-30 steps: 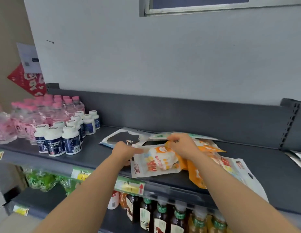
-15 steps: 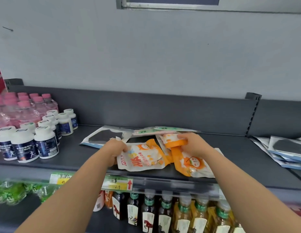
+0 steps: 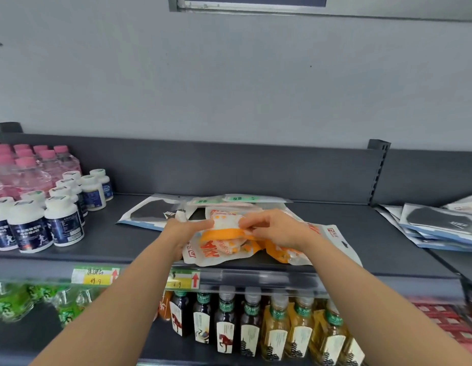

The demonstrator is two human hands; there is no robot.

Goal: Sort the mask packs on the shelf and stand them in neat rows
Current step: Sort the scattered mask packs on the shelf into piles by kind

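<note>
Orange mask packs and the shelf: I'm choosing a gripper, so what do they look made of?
Orange mask packs: likely thin glossy plastic film; they crumple and catch light. Shelf: probably painted metal, matte dark grey, with a slotted upright.

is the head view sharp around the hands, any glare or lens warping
Head view: soft, even light, no strong glare; fine print on the mask packs held by the left hand and right hand is smeared, unreadable; the wide lens stretches both forearms toward the lower corners.
</note>
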